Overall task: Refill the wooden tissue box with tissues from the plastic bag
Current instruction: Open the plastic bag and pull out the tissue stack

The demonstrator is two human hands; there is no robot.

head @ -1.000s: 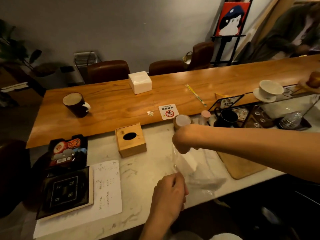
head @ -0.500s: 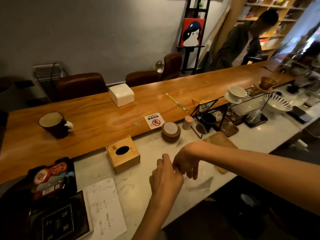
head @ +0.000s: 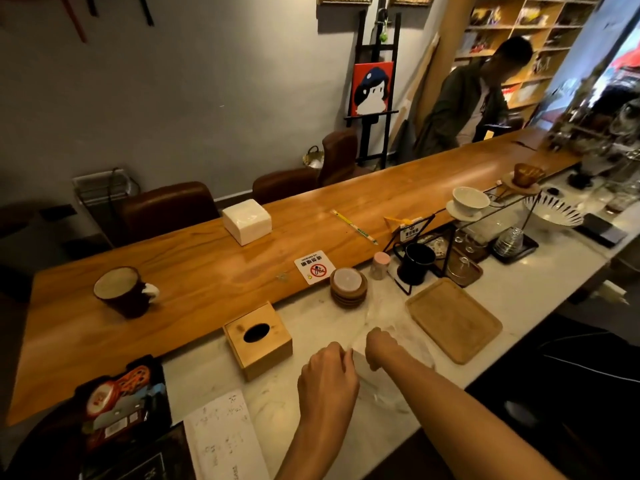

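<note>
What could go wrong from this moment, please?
The left hand and right hand grip the thin plastic bag; it may tear suddenly and scatter the tissues. The wooden tissue box shows only its small oval hole, so the stack probably cannot enter there.

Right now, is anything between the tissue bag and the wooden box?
Nothing visible. The left hand and right hand grip the plastic bag; only bare counter separates it from the wooden tissue box to its left.
</note>
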